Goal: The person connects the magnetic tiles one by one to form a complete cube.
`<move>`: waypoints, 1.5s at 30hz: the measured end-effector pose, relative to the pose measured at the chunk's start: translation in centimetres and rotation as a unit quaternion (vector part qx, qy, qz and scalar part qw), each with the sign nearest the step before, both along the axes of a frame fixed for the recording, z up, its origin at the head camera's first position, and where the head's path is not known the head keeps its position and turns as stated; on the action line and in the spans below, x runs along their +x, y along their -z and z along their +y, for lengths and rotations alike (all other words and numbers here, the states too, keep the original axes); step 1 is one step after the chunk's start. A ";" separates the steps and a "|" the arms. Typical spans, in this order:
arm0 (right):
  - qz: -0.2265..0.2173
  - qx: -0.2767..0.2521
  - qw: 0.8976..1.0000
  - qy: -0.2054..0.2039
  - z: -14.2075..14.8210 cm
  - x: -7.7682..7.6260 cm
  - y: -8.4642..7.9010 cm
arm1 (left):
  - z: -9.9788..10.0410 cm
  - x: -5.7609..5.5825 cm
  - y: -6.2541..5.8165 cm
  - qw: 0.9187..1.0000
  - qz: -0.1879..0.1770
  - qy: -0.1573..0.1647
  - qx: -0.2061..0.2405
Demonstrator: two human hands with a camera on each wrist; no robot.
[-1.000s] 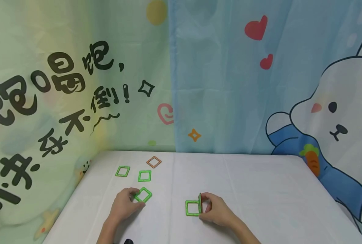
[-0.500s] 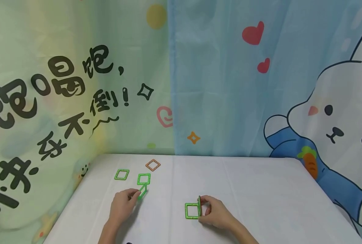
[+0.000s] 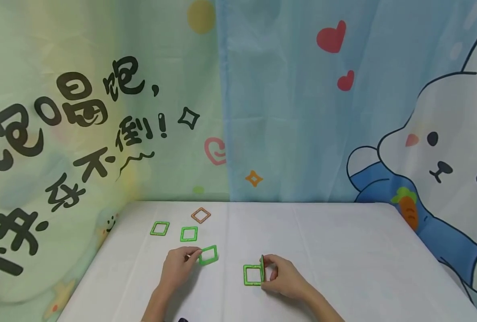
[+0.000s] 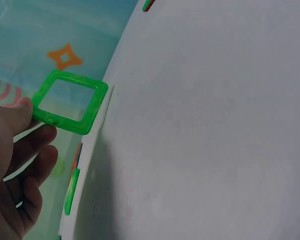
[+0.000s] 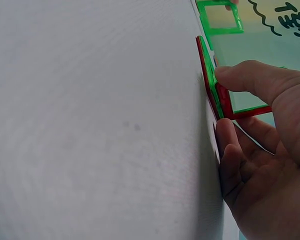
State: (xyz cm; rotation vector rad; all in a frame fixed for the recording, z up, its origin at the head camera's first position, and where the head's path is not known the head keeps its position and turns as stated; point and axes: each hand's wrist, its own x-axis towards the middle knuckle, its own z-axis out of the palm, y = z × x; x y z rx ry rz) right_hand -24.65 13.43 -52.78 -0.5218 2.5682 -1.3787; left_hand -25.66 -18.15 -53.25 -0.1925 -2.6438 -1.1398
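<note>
My left hand pinches a green square magnetic tile frame by one edge, thumb on one side, and holds it up off the table. In the head view that frame hangs tilted, left of my right hand. My right hand grips a second square tile, red on the face seen in the right wrist view, which stands upright on its edge. Against its foot lies a flat green square tile, whose underside edge looks red in the right wrist view. The two seem to touch along one side.
Further back on the white table lie two green square tiles, one at the left and one nearer the middle. An orange tile lies behind them. A printed curtain hangs along the table's far edge.
My left hand has lifted its green tile from the table, turned it and carried it to the right. My right hand keeps the upright tile in place.
</note>
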 end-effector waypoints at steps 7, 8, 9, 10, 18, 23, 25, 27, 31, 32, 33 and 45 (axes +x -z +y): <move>0.011 0.002 1.000 -0.007 -0.2 0.1 0.1 | 1.7 -0.1 -0.2 0.999 0.007 0.046 0.016; 0.012 0.001 1.000 -0.006 -0.2 0.1 0.1 | 1.9 -0.1 -0.2 0.998 0.008 0.052 0.017; 0.012 0.000 1.000 -0.006 -0.3 0.1 0.1 | 2.1 -0.1 -0.2 0.998 0.008 0.056 0.018; 0.011 0.000 1.000 -0.005 -0.4 0.2 0.1 | 2.3 -0.1 -0.2 0.998 0.009 0.061 0.018; -0.006 -0.006 1.000 0.002 -0.9 0.4 -0.1 | 3.8 -0.1 -0.1 0.995 0.012 0.090 0.029; -0.006 0.002 1.000 0.007 -0.8 0.4 -0.2 | 4.7 -0.4 -0.2 0.994 0.014 0.107 0.026; -0.005 0.004 1.000 0.008 -0.6 0.4 -0.2 | 5.0 -0.6 -0.3 0.993 0.011 0.112 0.026; -0.003 0.007 1.000 0.009 -0.5 0.3 -0.2 | 5.3 -0.8 -0.4 0.993 0.007 0.115 0.027; -0.004 0.010 1.000 0.009 -0.3 0.2 -0.1 | 5.9 -0.9 -0.6 0.991 0.008 0.128 0.031; -0.005 0.011 1.000 0.009 -0.3 0.2 -0.1 | 6.1 -1.0 -0.6 0.991 0.011 0.132 0.033; -0.005 0.009 1.000 0.008 -0.3 0.2 -0.1 | 6.2 -1.0 -0.6 0.990 0.015 0.135 0.033; -0.002 0.010 1.000 0.005 0.0 0.2 -0.3 | 7.8 -1.4 0.0 0.988 0.010 0.149 0.045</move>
